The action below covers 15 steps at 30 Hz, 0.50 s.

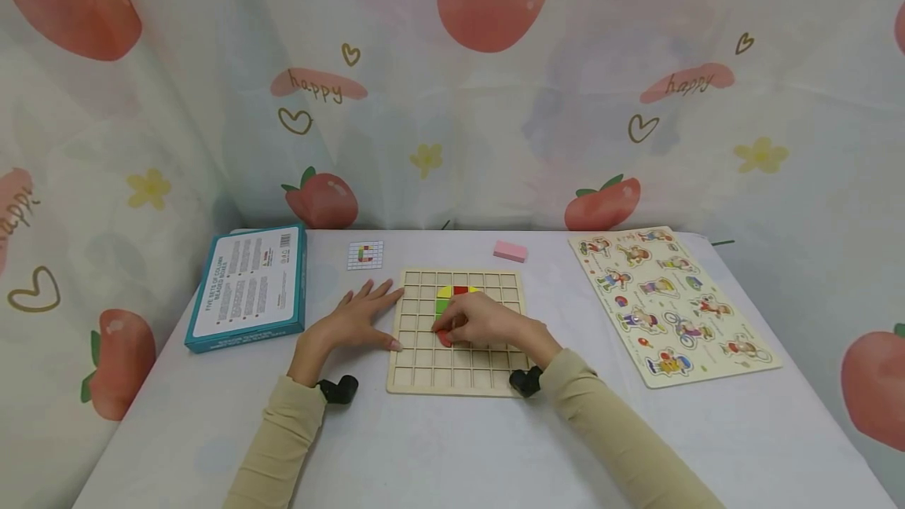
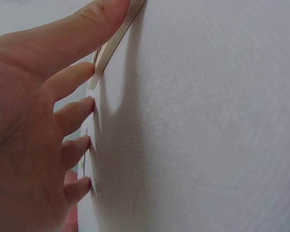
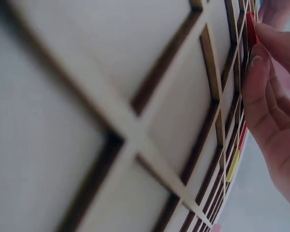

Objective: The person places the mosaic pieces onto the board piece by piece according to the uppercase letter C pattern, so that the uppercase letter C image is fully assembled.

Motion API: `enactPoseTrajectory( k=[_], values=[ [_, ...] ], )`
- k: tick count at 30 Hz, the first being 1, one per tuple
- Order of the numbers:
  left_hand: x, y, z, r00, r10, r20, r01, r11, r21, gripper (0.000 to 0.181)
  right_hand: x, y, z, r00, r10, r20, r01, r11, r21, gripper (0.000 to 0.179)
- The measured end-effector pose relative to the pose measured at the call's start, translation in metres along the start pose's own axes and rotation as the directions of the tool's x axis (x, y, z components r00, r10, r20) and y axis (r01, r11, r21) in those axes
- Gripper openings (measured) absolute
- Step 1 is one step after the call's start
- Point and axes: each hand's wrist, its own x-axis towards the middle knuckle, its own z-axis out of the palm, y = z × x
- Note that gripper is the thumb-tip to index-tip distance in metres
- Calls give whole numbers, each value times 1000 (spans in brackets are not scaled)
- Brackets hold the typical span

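A square wooden grid board (image 1: 417, 375) lies on the white table. My right hand (image 1: 488, 322) is over its middle, finger and thumb pinching a small red tile (image 1: 444, 338) at a cell left of centre; the right wrist view shows this red tile (image 3: 252, 31) at the fingertips. Above it on the board are a green tile (image 1: 441, 306), a red tile (image 1: 461, 290) and yellow tiles with rounded corners (image 1: 445, 291); the right hand hides part of this area. My left hand (image 1: 357, 316) is spread at the board's left edge, thumb and forefinger touching it, other fingertips on the tablecloth.
A teal-edged box (image 1: 247, 285) lies at the left. Behind the board are a small pattern card (image 1: 364, 255) and a pink block (image 1: 511, 250). A picture puzzle board (image 1: 679, 320) with several figures lies at the right. A printed curtain (image 1: 452, 140) hangs around the table.
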Motion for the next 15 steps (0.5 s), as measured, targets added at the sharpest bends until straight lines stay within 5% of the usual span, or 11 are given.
enactPoseTrajectory(
  k=[15],
  values=[
    [1, -2, 0, 1000, -11, 6, 11, 1000, -5, 100, 3, -6, 3, 1000, 30, 4, -30, 999, -30, 19]
  ],
)
